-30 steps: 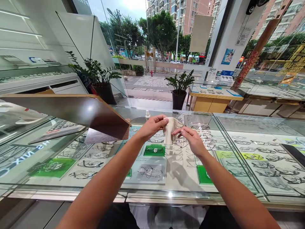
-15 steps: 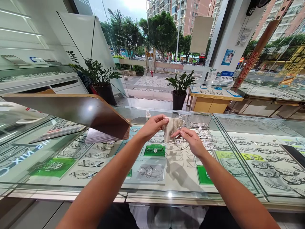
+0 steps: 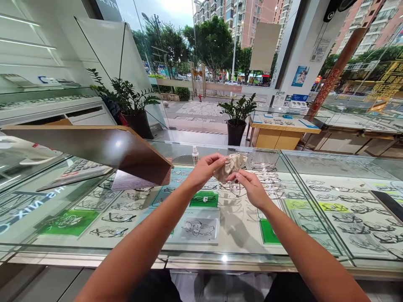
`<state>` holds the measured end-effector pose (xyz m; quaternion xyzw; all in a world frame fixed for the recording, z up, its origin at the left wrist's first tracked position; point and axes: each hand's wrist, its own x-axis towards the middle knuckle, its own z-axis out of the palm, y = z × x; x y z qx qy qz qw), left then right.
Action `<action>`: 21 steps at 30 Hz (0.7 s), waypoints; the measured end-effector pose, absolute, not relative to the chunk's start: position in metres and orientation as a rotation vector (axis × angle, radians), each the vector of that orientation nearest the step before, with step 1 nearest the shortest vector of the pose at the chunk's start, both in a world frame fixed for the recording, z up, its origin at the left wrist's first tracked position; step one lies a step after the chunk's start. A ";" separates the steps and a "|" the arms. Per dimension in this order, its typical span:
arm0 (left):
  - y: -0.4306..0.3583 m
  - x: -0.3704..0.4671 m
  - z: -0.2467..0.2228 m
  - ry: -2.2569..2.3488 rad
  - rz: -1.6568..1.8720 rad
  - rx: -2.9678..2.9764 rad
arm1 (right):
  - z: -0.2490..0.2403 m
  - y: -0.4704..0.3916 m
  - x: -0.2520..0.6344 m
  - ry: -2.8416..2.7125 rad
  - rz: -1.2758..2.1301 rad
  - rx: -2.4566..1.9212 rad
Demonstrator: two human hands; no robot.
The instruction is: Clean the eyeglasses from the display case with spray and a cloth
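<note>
My left hand pinches a beige cleaning cloth above the glass display counter. The cloth is bunched over one lens of a thin-framed pair of glasses. My right hand grips those glasses by the frame, just below and right of the cloth. Both hands meet above the middle of the counter. Much of the frame is hidden by the cloth and my fingers.
Under the glass lie several rows of glasses on white and green trays. A small spray bottle stands behind my hands. A brown angled mirror board sits at left, a calculator beside it. Potted plants stand beyond.
The cloth, hanging loose a second ago, is now bunched up over the lens. Both hands have shifted slightly, my left thumb working the cloth.
</note>
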<state>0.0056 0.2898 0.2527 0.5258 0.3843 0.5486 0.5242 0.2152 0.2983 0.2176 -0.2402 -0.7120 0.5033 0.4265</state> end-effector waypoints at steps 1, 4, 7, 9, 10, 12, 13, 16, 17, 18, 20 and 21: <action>0.291 0.007 0.251 0.923 1.321 1.246 | 0.218 0.298 0.215 -1.777 1.265 -0.596; 0.292 0.009 0.248 0.924 1.333 1.216 | 0.219 0.298 0.215 -1.776 1.285 -0.572; 0.292 0.010 0.246 0.945 1.366 1.259 | 0.219 0.297 0.215 -1.784 1.292 -0.553; 0.290 0.009 0.247 0.942 1.352 1.285 | 0.219 0.297 0.215 -1.792 1.289 -0.546; 0.289 0.009 0.248 0.927 1.325 1.290 | 0.218 0.297 0.215 -1.798 1.281 -0.546; 0.286 0.008 0.250 0.900 1.259 1.305 | 0.218 0.297 0.215 -1.822 1.251 -0.551; 0.284 0.008 0.253 0.910 1.237 1.319 | 0.218 0.297 0.215 -1.839 1.235 -0.553; 0.279 0.008 0.259 0.998 1.224 1.401 | 0.219 0.296 0.215 -1.882 1.206 -0.552; 0.278 0.008 0.260 1.009 1.218 1.425 | 0.220 0.296 0.215 -1.890 1.204 -0.552; 0.278 0.009 0.260 1.006 1.218 1.437 | 0.220 0.295 0.215 -1.897 1.204 -0.553; 0.279 0.011 0.258 0.977 1.254 1.409 | 0.221 0.294 0.215 -1.910 1.207 -0.548; 0.280 0.013 0.256 0.964 1.298 1.367 | 0.222 0.294 0.214 -1.913 1.209 -0.539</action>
